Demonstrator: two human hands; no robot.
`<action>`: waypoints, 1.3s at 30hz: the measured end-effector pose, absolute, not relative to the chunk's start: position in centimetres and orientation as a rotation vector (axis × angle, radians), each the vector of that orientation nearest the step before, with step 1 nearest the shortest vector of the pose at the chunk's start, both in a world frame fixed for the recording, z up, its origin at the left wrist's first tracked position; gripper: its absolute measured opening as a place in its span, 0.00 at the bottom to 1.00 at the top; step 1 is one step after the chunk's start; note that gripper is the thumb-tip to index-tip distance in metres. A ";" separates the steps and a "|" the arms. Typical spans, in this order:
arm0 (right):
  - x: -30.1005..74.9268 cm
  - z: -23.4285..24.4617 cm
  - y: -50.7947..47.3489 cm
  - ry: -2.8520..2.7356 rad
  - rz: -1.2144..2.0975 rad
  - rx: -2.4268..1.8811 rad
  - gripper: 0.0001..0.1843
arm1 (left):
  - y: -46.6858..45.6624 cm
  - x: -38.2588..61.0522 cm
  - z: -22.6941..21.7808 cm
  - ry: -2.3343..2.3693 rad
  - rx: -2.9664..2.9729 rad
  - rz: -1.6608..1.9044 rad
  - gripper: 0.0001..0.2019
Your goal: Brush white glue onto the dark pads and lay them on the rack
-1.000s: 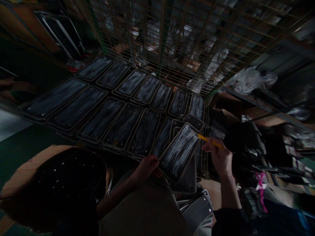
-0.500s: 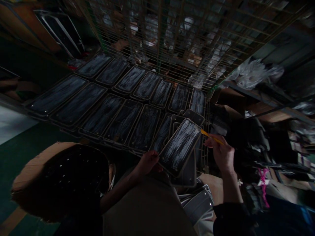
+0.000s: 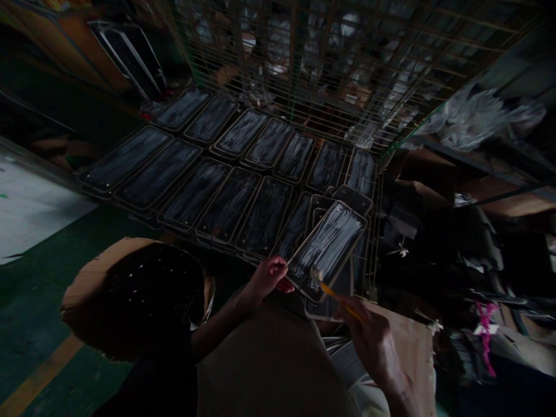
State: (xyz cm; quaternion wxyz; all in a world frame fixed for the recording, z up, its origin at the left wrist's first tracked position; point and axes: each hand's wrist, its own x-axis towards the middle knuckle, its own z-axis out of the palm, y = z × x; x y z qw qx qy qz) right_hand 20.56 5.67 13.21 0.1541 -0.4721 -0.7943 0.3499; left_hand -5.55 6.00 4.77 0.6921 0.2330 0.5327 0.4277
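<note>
My left hand (image 3: 268,277) is closed on the near left edge of a dark rectangular panel (image 3: 328,248) streaked with white coating, held tilted above a short stack of similar panels (image 3: 330,310). My right hand (image 3: 369,341) pinches a thin yellow-handled brush (image 3: 336,296). The brush tip touches the near end of the held panel. Two rows of several coated dark panels (image 3: 226,202) lie side by side on a wire rack beyond my hands.
A tall wire mesh cage (image 3: 330,63) stands behind the rack. A cardboard piece with a dark dotted sheet (image 3: 143,295) sits at lower left. Cluttered shelves, plastic bags (image 3: 473,116) and a pink ribbon (image 3: 484,336) fill the right. Green floor is at left.
My right hand has dropped from the far right corner of the held panel to its near end, carrying the brush with it. The view has shifted slightly to the left.
</note>
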 end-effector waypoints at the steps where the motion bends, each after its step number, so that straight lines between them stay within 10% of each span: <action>1: 20.6 13.2 5.0 -2.257 1.073 -1.349 0.14 | 6.0 -5.5 4.9 1.188 0.527 0.962 0.19; 39: 23.5 11.4 7.0 -1.780 0.897 -1.523 0.16 | 5.0 -3.8 4.6 1.331 0.429 1.118 0.22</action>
